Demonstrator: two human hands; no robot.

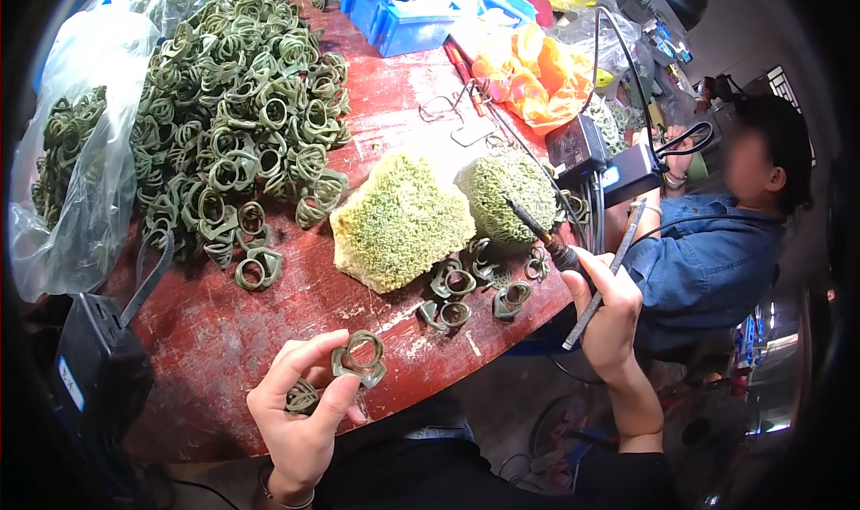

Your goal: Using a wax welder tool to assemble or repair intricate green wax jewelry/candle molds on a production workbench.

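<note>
My left hand [300, 402] is closed at the table's near edge, pinching a dull green ring [377, 373] between thumb and fingertips. Another green ring piece [303, 397] is tucked against its palm. To the right, my right hand [609, 308] is closed round a black-handled soldering-iron-like pen [563, 255], its thin dark tip pointing up and left. The same hand also carries a flat grey stick [595, 302]. Near that tip sits a round green-yellow bristly block [509, 194], with a wider pale yellow-green one [403, 223] beside it. Several loose rings [452, 281] lie in front of the blocks.
A large heap of green rings [237, 98] covers the table's left [210, 353], partly in a clear plastic bag [81, 151]. Black boxes [98, 358] stand at left and right. Blue trays [385, 21] and an orange bag [533, 71] lie behind. A person in blue [708, 277] sits at right.
</note>
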